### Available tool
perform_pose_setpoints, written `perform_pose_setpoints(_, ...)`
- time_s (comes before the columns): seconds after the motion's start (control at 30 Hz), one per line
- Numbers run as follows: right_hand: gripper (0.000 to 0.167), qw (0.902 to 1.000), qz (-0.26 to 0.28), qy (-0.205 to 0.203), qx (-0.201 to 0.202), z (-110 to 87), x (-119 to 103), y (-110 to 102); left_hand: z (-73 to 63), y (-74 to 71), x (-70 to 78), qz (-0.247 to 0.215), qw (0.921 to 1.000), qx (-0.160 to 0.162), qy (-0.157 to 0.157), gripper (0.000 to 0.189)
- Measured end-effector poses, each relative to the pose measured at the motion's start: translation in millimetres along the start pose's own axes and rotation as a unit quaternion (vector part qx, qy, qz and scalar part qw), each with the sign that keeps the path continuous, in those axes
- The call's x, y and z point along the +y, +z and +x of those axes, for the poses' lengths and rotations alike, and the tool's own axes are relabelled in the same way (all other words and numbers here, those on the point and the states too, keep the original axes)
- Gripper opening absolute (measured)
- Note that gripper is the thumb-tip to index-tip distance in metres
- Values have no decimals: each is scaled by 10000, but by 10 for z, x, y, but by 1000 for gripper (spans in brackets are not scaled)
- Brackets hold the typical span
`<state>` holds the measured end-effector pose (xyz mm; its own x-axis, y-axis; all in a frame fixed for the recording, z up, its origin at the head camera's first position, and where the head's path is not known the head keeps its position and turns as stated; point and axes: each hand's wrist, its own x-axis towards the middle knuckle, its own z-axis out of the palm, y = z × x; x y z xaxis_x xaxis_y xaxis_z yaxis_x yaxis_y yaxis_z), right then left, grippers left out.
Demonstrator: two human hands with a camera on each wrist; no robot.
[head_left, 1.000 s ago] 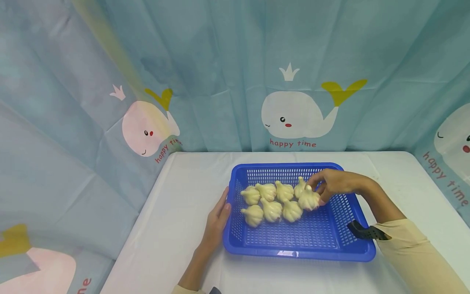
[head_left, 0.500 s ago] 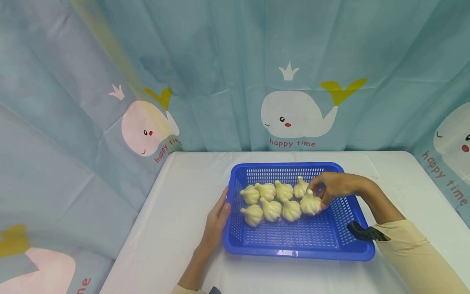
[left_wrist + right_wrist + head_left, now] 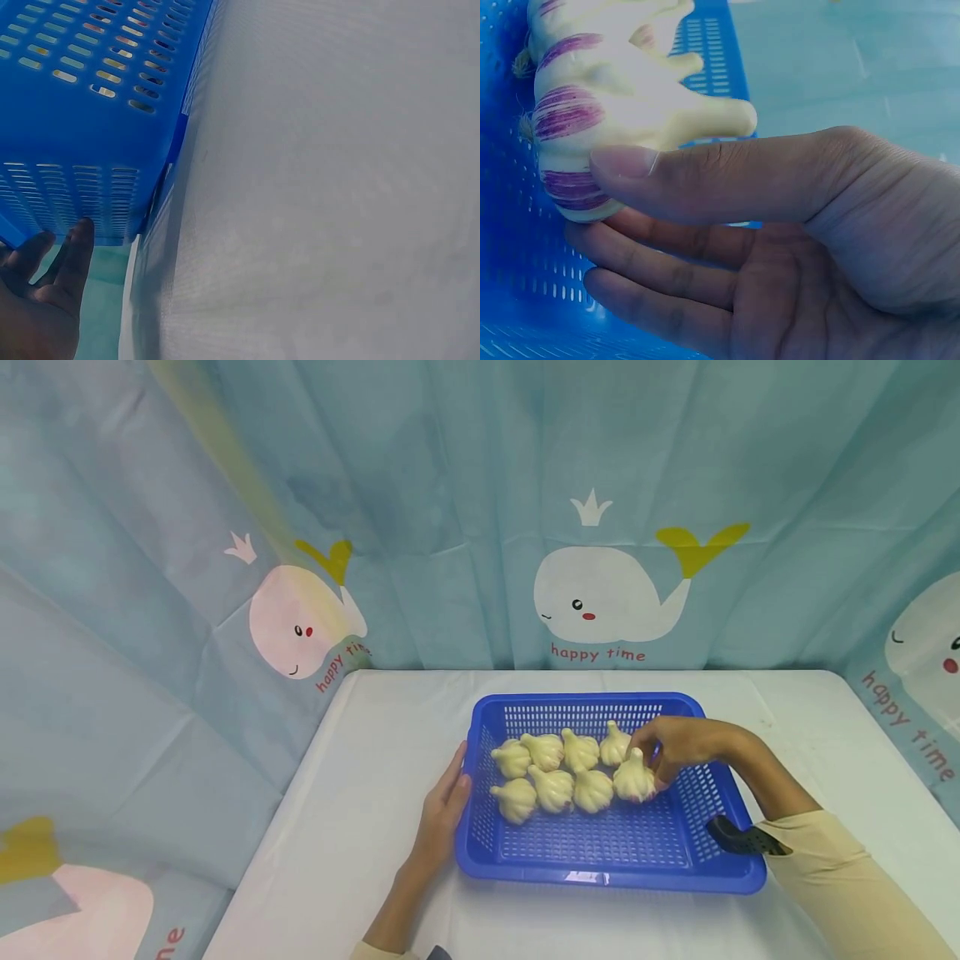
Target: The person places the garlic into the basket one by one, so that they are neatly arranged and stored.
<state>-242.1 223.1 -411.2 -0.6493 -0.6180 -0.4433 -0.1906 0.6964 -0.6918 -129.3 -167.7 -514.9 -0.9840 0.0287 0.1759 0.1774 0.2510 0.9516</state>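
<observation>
My right hand (image 3: 677, 749) pinches a pale garlic bulb (image 3: 634, 779) between thumb and fingers, at the right end of the front row. In the right wrist view the thumb presses on the purple-streaked side of this garlic bulb (image 3: 577, 112), and its stem points away from the basket floor. Several more garlic bulbs (image 3: 555, 789) lie to its left and behind it in two rows, inside a blue plastic basket (image 3: 600, 881). My left hand (image 3: 442, 818) rests against the basket's left outer wall with fingers extended; in the left wrist view its fingertips (image 3: 84, 229) touch the slotted side.
A white-covered table (image 3: 382, 760) carries the basket. Behind and to the left hangs a blue curtain (image 3: 450, 593) printed with whales. A black strap (image 3: 742, 837) sits at the right sleeve, over the basket's right rim.
My right hand has brought the garlic bulb down and slightly toward me, from overlapping the back-row bulb to a spot in line with the front row. The left hand stays in place.
</observation>
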Motion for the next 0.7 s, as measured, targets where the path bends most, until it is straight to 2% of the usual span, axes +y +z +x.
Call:
perform_pose_setpoints(0.3, 43, 10000, 54, -3, 58, 32, 16, 40, 1, -2, -7, 45, 10000, -29, -6, 54)
perform_pose_setpoints(0.57, 39, 9997, -124, -37, 202, 46, 18, 70, 4, 5, -5, 81, 10000, -35, -1, 54)
perform_pose_setpoints(0.7, 38, 9997, -49, -82, 244, 51, 26, 73, 1, 4, -2, 66, 10000, -33, -19, 54)
